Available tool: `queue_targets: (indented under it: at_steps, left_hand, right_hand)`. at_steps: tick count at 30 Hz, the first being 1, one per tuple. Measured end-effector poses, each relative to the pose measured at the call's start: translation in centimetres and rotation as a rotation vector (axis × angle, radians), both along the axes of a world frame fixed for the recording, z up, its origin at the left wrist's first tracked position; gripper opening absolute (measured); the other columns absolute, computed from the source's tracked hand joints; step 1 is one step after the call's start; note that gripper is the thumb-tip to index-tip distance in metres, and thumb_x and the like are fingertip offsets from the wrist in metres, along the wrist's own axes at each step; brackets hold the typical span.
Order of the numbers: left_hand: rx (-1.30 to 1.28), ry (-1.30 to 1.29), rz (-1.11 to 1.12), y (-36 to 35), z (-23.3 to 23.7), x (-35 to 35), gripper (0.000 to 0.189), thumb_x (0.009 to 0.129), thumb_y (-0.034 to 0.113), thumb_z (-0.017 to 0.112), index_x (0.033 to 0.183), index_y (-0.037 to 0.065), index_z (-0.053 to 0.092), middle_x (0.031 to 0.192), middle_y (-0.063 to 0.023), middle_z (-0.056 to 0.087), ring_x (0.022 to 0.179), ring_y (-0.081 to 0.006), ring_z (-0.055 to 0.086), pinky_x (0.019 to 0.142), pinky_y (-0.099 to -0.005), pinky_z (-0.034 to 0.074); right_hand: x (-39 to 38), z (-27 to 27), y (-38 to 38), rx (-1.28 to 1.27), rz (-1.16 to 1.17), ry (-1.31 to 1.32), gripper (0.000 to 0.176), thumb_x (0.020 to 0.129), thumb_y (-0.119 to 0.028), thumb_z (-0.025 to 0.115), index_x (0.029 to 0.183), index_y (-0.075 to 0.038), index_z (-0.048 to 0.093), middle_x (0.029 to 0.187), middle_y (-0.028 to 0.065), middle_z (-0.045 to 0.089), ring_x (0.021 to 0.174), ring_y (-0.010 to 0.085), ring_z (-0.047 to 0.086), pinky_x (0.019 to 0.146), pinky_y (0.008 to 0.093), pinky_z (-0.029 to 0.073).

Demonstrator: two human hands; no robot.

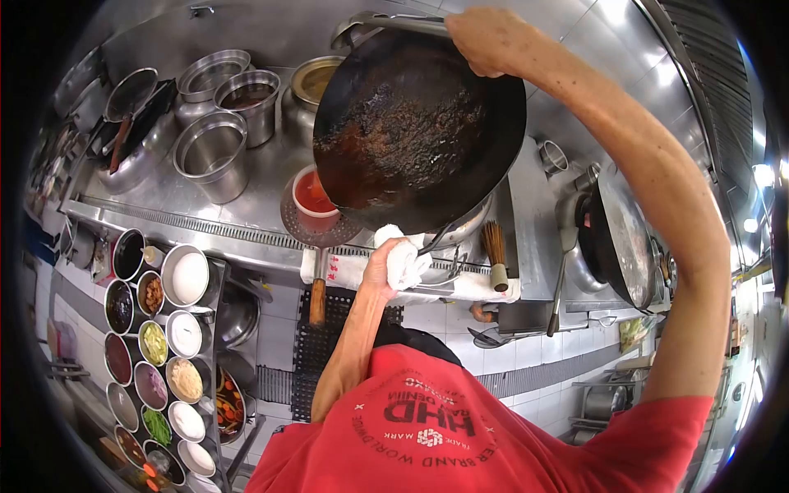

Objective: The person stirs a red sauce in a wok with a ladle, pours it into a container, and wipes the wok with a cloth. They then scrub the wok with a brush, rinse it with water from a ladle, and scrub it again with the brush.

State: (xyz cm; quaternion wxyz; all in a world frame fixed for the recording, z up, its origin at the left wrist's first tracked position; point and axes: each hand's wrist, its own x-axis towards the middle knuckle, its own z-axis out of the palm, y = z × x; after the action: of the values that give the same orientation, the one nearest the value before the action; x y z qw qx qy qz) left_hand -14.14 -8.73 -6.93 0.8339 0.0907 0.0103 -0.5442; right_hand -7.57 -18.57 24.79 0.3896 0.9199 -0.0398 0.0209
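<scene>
My left hand [383, 264] is closed around a folded white cloth [404, 261] at the near handle of a large black wok [411, 123]. The wok is tilted up, its inside coated with dark reddish-brown sauce. Red liquid runs off its left lower rim into a white bowl [316, 218] that holds red sauce. A perforated skimmer [337, 233] with a wooden handle lies under the bowl. Beyond the wok's far rim, my right hand [481, 41] grips the handle of a metal ladle [349, 31]; the ladle's bowl is near the upper-left rim.
Several steel pots [211, 156] stand on the stove counter at left. Containers of ingredients [153, 342] fill a rack at lower left. A bamboo brush [496, 255] lies right of the wok. Another wok [622, 238] and a spatula [561, 279] are farther right.
</scene>
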Motion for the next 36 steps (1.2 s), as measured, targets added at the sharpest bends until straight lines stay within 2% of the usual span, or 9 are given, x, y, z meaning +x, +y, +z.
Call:
queue_targets:
  at_steps: [3, 9, 12, 14, 15, 23, 25, 33, 36]
  left_hand:
    - [0.153, -0.025, 0.029, 0.0, 1.0, 0.0, 0.016, 0.08, 0.021, 0.055, 0.082, 0.005, 0.058, 0.07, -0.0059, 0.059, 0.058, -0.0204, 0.062, 0.04, -0.0292, 0.05]
    - [0.174, -0.129, 0.006, -0.9, 0.2, 0.5, 0.016, 0.081, 0.019, 0.055, 0.084, 0.004, 0.057, 0.068, -0.0059, 0.059, 0.053, -0.017, 0.06, 0.037, -0.0278, 0.048]
    - [0.136, -0.17, -0.009, -0.8, 0.1, 0.9, 0.015, 0.081, 0.018, 0.054, 0.085, 0.003, 0.057, 0.071, -0.007, 0.06, 0.054, -0.0168, 0.06, 0.037, -0.0286, 0.048]
    - [0.154, -0.146, -0.017, -1.0, -0.2, 0.9, 0.016, 0.082, 0.018, 0.054, 0.085, 0.003, 0.058, 0.072, -0.0074, 0.06, 0.055, -0.0167, 0.06, 0.039, -0.0289, 0.049]
    - [0.177, -0.124, -0.019, -0.9, -0.1, 0.9, 0.016, 0.082, 0.018, 0.054, 0.086, 0.003, 0.058, 0.073, -0.0078, 0.06, 0.057, -0.0167, 0.061, 0.041, -0.0293, 0.05]
    - [0.232, -0.209, -0.003, -0.2, 0.5, 1.1, 0.019, 0.082, 0.019, 0.054, 0.089, 0.002, 0.059, 0.076, -0.0086, 0.061, 0.065, -0.0182, 0.062, 0.056, -0.0331, 0.054]
    - [0.182, -0.217, -0.017, 0.0, 0.6, 1.4, 0.02, 0.081, 0.019, 0.054, 0.09, 0.001, 0.059, 0.078, -0.0093, 0.062, 0.067, -0.0187, 0.062, 0.059, -0.0339, 0.054]
    - [0.191, -0.212, -0.047, -0.2, -0.6, 2.3, 0.025, 0.081, 0.021, 0.055, 0.094, 0.0, 0.058, 0.082, -0.0107, 0.062, 0.071, -0.0197, 0.063, 0.063, -0.0322, 0.054]
    - [0.187, -0.242, -0.048, 0.6, 0.2, 2.4, 0.023, 0.081, 0.02, 0.055, 0.092, 0.0, 0.058, 0.078, -0.0107, 0.062, 0.066, -0.0193, 0.062, 0.059, -0.0335, 0.054]
  right_hand:
    - [-0.8, -0.4, -2.7, 0.118, -0.205, 0.14, 0.023, 0.07, -0.007, 0.051, 0.09, 0.003, 0.054, 0.085, 0.0246, 0.06, 0.087, 0.0398, 0.058, 0.075, 0.0448, 0.046]
    - [-6.3, -6.2, -8.4, 0.781, 0.036, -0.427, 0.024, 0.074, -0.011, 0.05, 0.094, 0.002, 0.05, 0.079, 0.0252, 0.06, 0.079, 0.0467, 0.055, 0.073, 0.0461, 0.044]
    - [-11.4, -8.5, -7.1, 1.311, -0.169, -0.46, 0.037, 0.074, -0.011, 0.05, 0.109, 0.002, 0.054, 0.057, 0.0079, 0.053, 0.045, 0.0141, 0.051, 0.045, 0.0329, 0.042]
    - [-13.4, -11.4, -7.1, 1.361, -0.272, -0.401, 0.049, 0.072, -0.009, 0.051, 0.119, 0.004, 0.05, 0.074, 0.0166, 0.061, 0.065, 0.0183, 0.058, 0.062, 0.0306, 0.047]
    - [-13.7, -13.5, -6.8, 1.49, -0.278, -0.452, 0.046, 0.073, -0.008, 0.054, 0.118, 0.004, 0.05, 0.056, 0.0025, 0.049, 0.047, 0.0095, 0.047, 0.042, 0.0248, 0.036]
    - [-12.3, -20.8, -3.9, 1.43, -0.42, -0.296, 0.045, 0.074, -0.004, 0.052, 0.118, 0.006, 0.048, 0.066, 0.0089, 0.054, 0.052, 0.0137, 0.051, 0.047, 0.0293, 0.042]
    - [-12.9, -20.3, -1.1, 1.607, -0.642, -0.119, 0.041, 0.075, -0.009, 0.055, 0.112, 0.008, 0.049, 0.092, 0.0256, 0.06, 0.085, 0.0294, 0.062, 0.077, 0.0363, 0.047]
    - [-13.9, -20.7, 1.1, 1.971, -0.563, -0.027, 0.033, 0.075, -0.006, 0.054, 0.106, 0.006, 0.051, 0.065, 0.012, 0.055, 0.055, 0.0161, 0.054, 0.052, 0.0322, 0.044]
    - [-12.1, -22.5, -0.5, 1.46, -0.258, -0.371, 0.04, 0.072, -0.007, 0.053, 0.11, 0.007, 0.05, 0.078, 0.0258, 0.06, 0.076, 0.0378, 0.061, 0.07, 0.0413, 0.047]
